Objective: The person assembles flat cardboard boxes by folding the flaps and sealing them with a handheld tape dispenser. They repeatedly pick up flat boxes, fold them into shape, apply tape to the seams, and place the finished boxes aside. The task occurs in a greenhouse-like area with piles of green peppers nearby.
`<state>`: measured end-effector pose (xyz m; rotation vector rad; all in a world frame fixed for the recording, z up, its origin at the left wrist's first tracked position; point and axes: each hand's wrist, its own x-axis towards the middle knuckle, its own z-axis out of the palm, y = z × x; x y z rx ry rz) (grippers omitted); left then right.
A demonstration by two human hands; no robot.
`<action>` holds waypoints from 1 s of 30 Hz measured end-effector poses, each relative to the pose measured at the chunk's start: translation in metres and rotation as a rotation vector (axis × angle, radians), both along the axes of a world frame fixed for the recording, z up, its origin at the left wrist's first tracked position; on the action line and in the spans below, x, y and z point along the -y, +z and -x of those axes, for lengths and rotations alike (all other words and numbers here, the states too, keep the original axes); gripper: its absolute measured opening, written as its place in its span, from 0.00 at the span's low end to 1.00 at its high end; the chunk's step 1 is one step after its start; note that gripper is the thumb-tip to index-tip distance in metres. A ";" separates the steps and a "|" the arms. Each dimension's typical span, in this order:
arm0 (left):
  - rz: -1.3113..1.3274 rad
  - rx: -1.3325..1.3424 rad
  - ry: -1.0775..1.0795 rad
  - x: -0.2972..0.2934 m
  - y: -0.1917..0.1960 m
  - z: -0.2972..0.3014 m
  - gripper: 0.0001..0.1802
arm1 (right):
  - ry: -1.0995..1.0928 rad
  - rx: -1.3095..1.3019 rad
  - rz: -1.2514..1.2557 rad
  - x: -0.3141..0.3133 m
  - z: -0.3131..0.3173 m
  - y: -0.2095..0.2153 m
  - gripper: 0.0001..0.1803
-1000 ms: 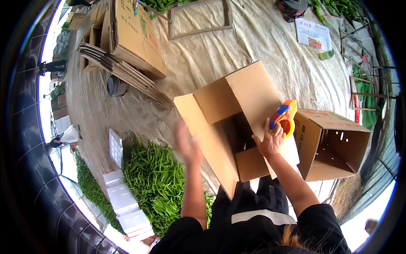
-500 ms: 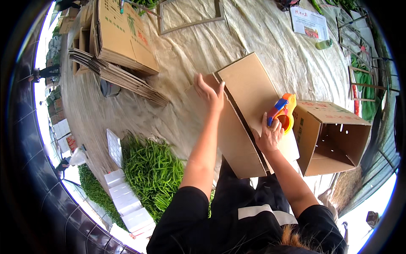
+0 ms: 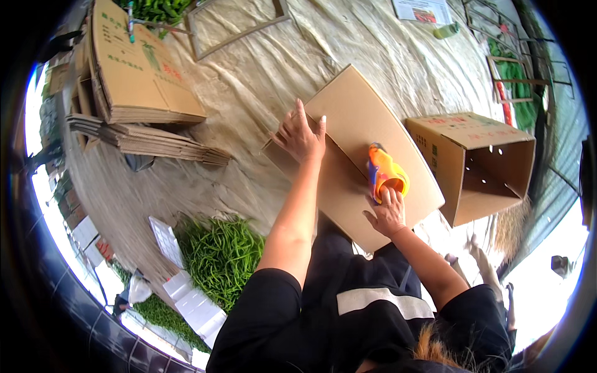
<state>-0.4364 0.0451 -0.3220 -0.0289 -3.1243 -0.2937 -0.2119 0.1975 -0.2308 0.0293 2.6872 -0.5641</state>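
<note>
A cardboard box [image 3: 382,118] lies before me with its two large flaps brought together along a slanting seam. My left hand [image 3: 303,138] presses on the flaps near the far left end of that seam. Its index finger and thumb are stretched out, and it grips no object. In my right hand [image 3: 388,214] is a yellow, orange and blue tape dispenser [image 3: 393,169], with my fingers hooked into its round hub. The dispenser is over the box's top by the middle of the seam; whether its tape touches the cardboard I cannot make out.
An open-ended box [image 3: 469,140] lies on its side at the right. Flattened cartons [image 3: 140,74] are stacked at the far left. Green peppers [image 3: 221,258] lie in a heap at the lower left beside white boxes [image 3: 189,298]. A frame [image 3: 239,37] lies on the pale ground sheet [image 3: 249,87].
The dark gap between the flaps has closed. The tape dispenser has moved left, over the seam, and turned in my right hand. My left hand has curled some fingers, and the view has shifted.
</note>
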 end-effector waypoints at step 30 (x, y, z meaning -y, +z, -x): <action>-1.347 1.043 -0.706 0.073 0.141 0.019 0.24 | 0.009 -0.008 0.419 0.008 0.076 0.090 0.24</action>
